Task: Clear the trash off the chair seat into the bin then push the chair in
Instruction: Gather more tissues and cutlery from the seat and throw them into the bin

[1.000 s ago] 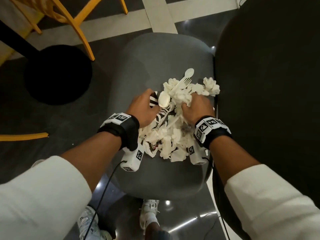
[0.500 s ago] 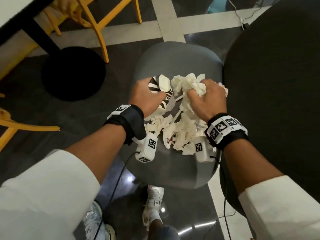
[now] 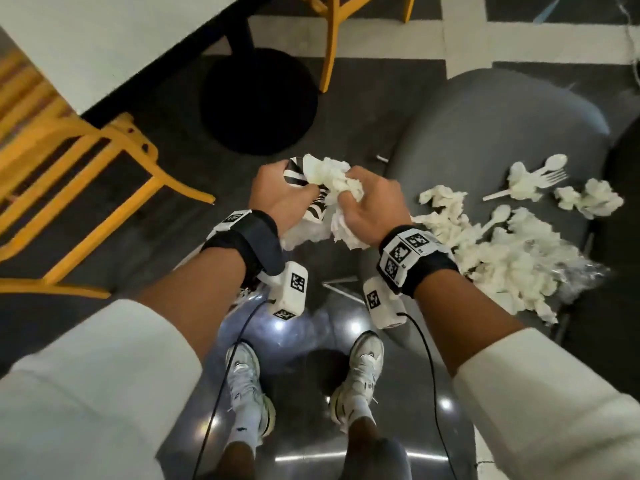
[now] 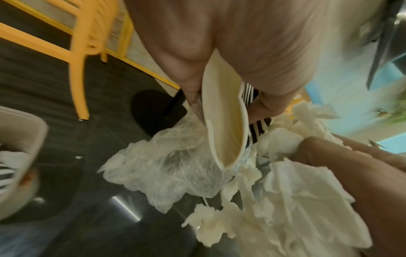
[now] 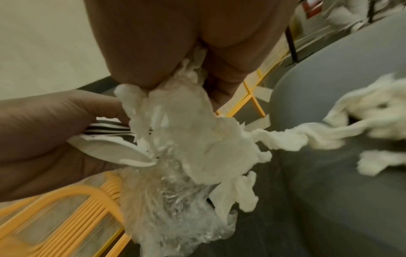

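Note:
My left hand [image 3: 298,188] grips a crushed black-and-white striped paper cup [image 3: 294,171] and my right hand [image 3: 349,199] grips a wad of crumpled white tissues [image 3: 329,171]. Both hold one bundle above the floor, left of the grey chair seat [image 3: 485,133]. In the left wrist view the cup [image 4: 224,121] shows with clear plastic film [image 4: 175,165] and tissues [image 4: 296,200] hanging below. The right wrist view shows the wad [image 5: 186,139] trailing a tissue strand toward the seat [image 5: 329,182]. More tissues [image 3: 512,258], a fork [image 3: 550,180] and spoons [image 3: 498,216] lie on the seat.
A yellow chair [image 3: 86,161] stands at the left beside a white table [image 3: 104,39] with a round black base [image 3: 259,102]. A dark round surface [image 3: 630,174] borders the seat on the right. A pale, blurred container [image 4: 19,156] shows at the left edge. My shoes [image 3: 246,386] stand below.
Both hands have lifted the cup and a wad of tissues off the seat and carried them left, past the seat's edge. The view has swung left with them.

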